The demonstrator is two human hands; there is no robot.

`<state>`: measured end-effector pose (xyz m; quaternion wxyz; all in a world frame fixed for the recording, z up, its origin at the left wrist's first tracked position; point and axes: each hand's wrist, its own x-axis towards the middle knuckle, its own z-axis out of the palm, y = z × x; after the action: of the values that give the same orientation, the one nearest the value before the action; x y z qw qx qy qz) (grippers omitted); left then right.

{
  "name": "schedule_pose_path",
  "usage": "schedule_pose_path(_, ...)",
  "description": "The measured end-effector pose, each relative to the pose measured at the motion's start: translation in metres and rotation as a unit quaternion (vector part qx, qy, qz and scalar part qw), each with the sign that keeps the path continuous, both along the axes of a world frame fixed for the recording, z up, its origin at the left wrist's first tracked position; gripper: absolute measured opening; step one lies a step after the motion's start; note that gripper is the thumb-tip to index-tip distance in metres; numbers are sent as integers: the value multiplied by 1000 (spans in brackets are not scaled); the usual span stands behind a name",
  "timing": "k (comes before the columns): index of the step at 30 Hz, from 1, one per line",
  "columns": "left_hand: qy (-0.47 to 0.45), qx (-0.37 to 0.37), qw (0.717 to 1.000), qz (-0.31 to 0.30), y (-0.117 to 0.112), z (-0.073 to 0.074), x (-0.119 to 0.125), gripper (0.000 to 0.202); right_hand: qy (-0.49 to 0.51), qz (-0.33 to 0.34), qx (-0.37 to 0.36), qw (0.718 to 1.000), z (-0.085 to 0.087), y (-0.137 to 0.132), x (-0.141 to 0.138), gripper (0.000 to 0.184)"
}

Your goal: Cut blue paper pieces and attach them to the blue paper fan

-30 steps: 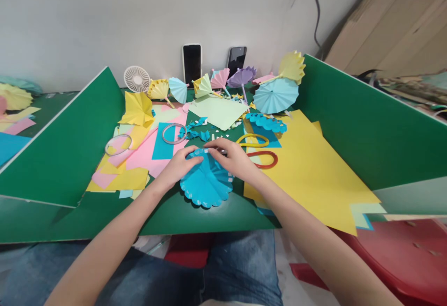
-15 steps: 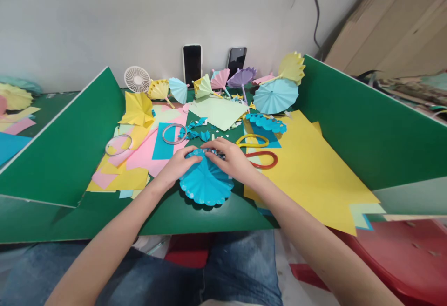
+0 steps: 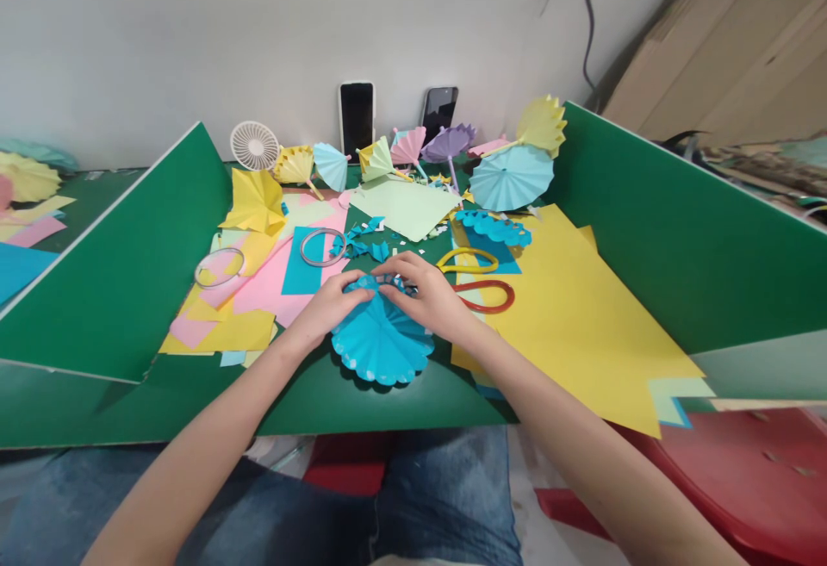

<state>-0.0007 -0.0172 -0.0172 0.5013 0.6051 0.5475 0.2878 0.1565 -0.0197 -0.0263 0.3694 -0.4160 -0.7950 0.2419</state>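
A round blue pleated paper fan with a scalloped edge is spread out over the green table, near its front edge. My left hand grips its far left part, thumb on top. From the far right side my right hand pinches the same paper, its thumb close to the left thumb. Some of the fan's far rim is hidden by my fingers. Scissors with yellow and red handles lie just right of my right hand.
Green dividers stand on both sides. Yellow sheets cover the right. Coloured paper, tape rings and blue scraps lie on the left and middle. Several paper umbrellas, a small fan and two phones line the back.
The blue paper fan has shifted very slightly, its near edge a little lower and flatter. Both hands keep nearly the same place and grip.
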Motion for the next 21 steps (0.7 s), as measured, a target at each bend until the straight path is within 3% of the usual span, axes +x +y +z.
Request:
schedule_pose_path(6, -27, -11, 999, -14, 0, -1, 1, 22, 34, -8, -45, 998, -1, 0, -2, 21)
schedule_pose_path(14, 48, 53, 996, -50, 1, -3, 1, 20, -1, -8, -68, 998, 2, -1, -3, 14)
schedule_pose_path(21, 50, 44, 996, -53, 1, -2, 0, 21, 16, 4, -72, 997, 3, -2, -2, 11)
